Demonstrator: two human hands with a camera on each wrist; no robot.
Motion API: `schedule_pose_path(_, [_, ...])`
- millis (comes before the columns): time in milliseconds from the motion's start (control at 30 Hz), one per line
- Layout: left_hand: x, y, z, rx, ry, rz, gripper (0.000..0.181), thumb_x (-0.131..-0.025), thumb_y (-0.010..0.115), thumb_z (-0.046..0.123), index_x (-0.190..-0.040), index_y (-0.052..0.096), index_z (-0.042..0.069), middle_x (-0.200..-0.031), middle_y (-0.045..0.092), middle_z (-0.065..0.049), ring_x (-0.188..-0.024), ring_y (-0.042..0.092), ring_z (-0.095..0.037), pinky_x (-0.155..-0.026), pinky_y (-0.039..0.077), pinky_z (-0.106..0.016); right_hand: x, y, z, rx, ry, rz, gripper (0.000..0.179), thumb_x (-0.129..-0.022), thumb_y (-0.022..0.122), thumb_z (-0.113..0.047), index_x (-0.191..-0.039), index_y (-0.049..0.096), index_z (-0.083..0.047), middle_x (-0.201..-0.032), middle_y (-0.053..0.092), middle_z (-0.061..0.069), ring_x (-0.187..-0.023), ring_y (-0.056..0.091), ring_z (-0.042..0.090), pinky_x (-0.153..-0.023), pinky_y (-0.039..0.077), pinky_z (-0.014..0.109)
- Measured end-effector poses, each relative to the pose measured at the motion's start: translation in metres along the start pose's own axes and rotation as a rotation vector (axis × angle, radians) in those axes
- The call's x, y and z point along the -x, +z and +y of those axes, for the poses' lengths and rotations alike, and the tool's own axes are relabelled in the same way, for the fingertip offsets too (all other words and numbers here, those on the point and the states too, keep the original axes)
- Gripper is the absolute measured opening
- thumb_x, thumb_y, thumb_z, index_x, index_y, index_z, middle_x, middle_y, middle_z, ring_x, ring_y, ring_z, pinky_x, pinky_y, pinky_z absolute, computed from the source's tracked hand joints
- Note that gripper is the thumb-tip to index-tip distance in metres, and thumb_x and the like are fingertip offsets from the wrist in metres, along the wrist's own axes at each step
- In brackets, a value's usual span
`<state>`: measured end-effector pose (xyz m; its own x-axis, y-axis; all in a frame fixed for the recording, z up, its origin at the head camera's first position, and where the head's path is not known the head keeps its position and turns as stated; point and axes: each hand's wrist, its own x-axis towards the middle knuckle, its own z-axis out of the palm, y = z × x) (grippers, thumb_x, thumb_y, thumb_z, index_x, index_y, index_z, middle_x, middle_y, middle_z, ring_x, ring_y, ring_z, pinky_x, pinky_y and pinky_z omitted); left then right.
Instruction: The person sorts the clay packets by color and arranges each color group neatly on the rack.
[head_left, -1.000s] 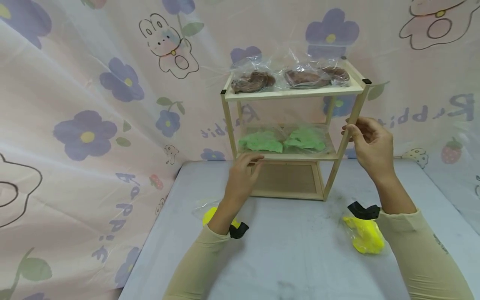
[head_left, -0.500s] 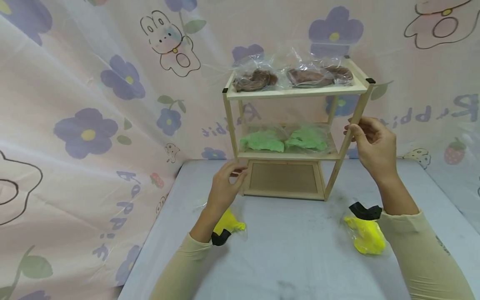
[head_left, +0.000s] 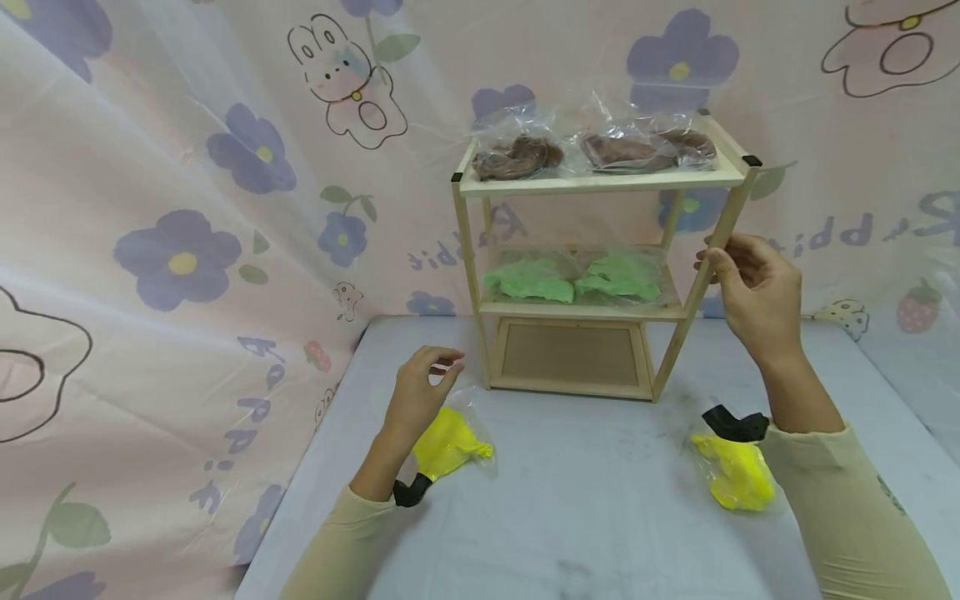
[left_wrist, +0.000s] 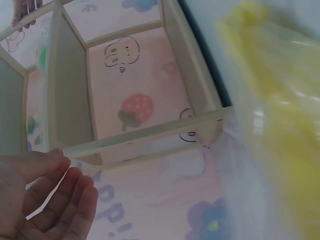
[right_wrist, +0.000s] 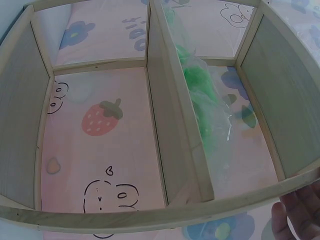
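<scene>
A small three-tier wooden rack (head_left: pixel 600 186) stands on the table. My right hand (head_left: pixel 762 296) holds its right front post between thumb and fingers; in the right wrist view, only some fingers (right_wrist: pixel 299 212) show at the post. To the left of the rack, my left hand (head_left: pixel 422 387) is in the air with loosely bent fingers and nothing in them. Below it, a clear bag of bright yellow soft stuff (head_left: pixel 452 442) lies on the table, partly covered by the wrist. Another yellow bag (head_left: pixel 735 475) lies beside my right sleeve.
Clear bags with brown lumps (head_left: pixel 519 158) rest on the top tier. Two bags of light green stuff (head_left: pixel 531 282) lie on the middle tier. The bottom tier (head_left: pixel 566 354) is a framed board. A patterned curtain (head_left: pixel 172 375) hangs behind and left of the white table (head_left: pixel 585 500).
My left hand has moved from the rack's middle shelf edge down and left, away from the rack, uncovering more of the left yellow bag. The right hand keeps its hold on the post.
</scene>
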<state>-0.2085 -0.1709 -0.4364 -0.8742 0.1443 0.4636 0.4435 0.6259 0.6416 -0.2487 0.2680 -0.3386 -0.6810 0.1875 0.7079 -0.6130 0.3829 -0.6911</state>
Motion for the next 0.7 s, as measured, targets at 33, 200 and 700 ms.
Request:
schedule_pose_path(33, [0.003, -0.001, -0.001, -0.005, -0.013, -0.006, 0.02, -0.102, 0.076, 0.007, -0.122, 0.076, 0.005, -0.119, 0.073, -0.005, -0.108, 0.07, -0.026, -0.095, 0.063, -0.041, 0.0, 0.0, 0.0, -0.003, 0.0, 0.001, 0.027, -0.106, 0.068, -0.008, -0.127, 0.072, 0.008, -0.1, 0.076, -0.013, -0.09, 0.072, 0.003, -0.08, 0.056, 0.011])
schedule_pose_path(200, [0.016, -0.003, -0.005, -0.038, -0.068, -0.048, 0.02, -0.101, 0.077, 0.008, -0.122, 0.076, 0.006, -0.118, 0.073, -0.006, -0.108, 0.071, -0.028, -0.093, 0.063, -0.042, 0.0, -0.001, -0.001, -0.012, 0.0, 0.004, 0.027, -0.106, 0.069, -0.007, -0.126, 0.072, 0.009, -0.1, 0.076, -0.013, -0.089, 0.072, 0.003, -0.079, 0.056, 0.011])
schedule_pose_path(700, [0.053, -0.017, -0.025, -0.145, -0.187, -0.196, 0.02, -0.097, 0.083, 0.014, -0.115, 0.078, 0.006, -0.11, 0.074, -0.005, -0.1, 0.07, -0.028, -0.087, 0.063, -0.043, 0.0, 0.0, 0.0, -0.008, 0.009, 0.003, 0.026, -0.106, 0.069, -0.008, -0.127, 0.072, 0.007, -0.1, 0.076, -0.013, -0.089, 0.072, 0.003, -0.079, 0.056, 0.012])
